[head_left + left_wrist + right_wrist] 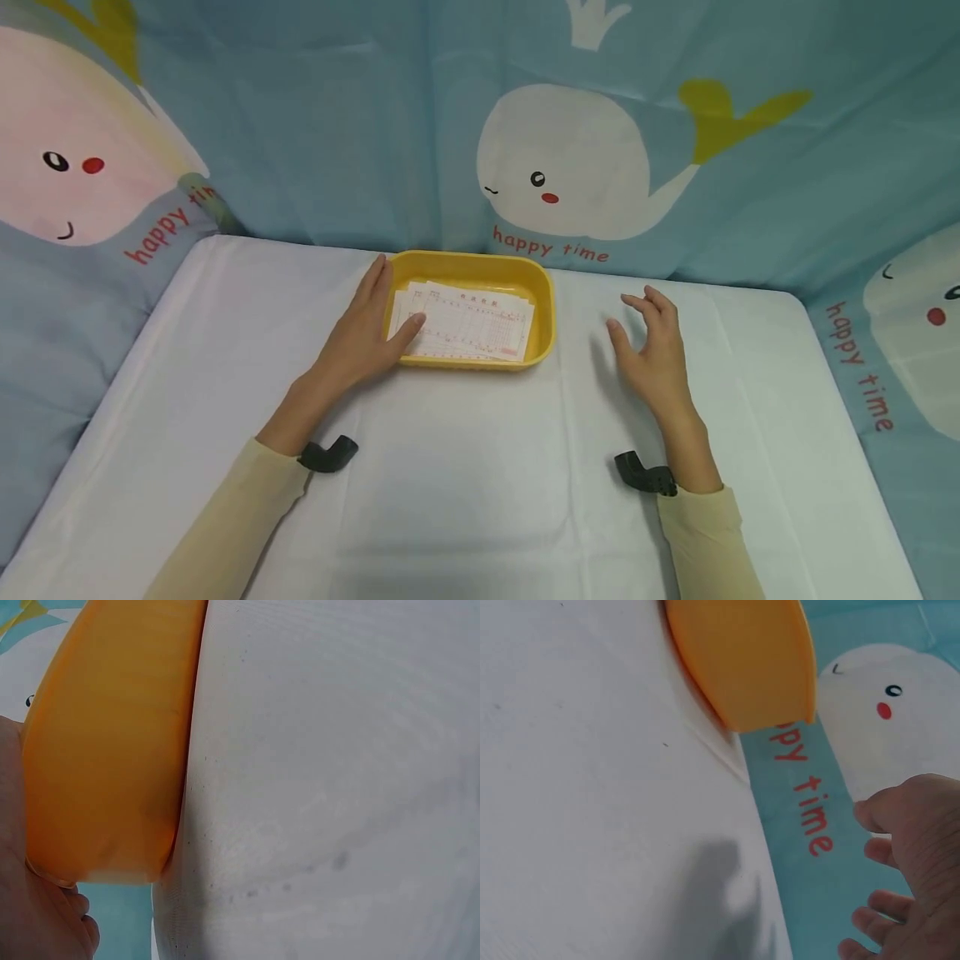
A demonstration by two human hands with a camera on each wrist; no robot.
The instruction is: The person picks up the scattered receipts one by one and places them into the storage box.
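Observation:
A yellow plastic tray sits on the white table, near its far edge. Inside lies a loose, slightly fanned stack of white printed slips with red lines and characters. At the tray's left end, my left hand holds the rim, fingers along the outer wall and thumb over the slips. The left wrist view shows the tray's side wall close up beside the palm. My right hand hovers to the right of the tray, apart from it, thumb and fingers spread and loosely bent, holding nothing.
A white cloth covers the table. Behind and beside it hangs a blue curtain printed with whales and red lettering. Dark wrist-camera mounts stick out at both cuffs.

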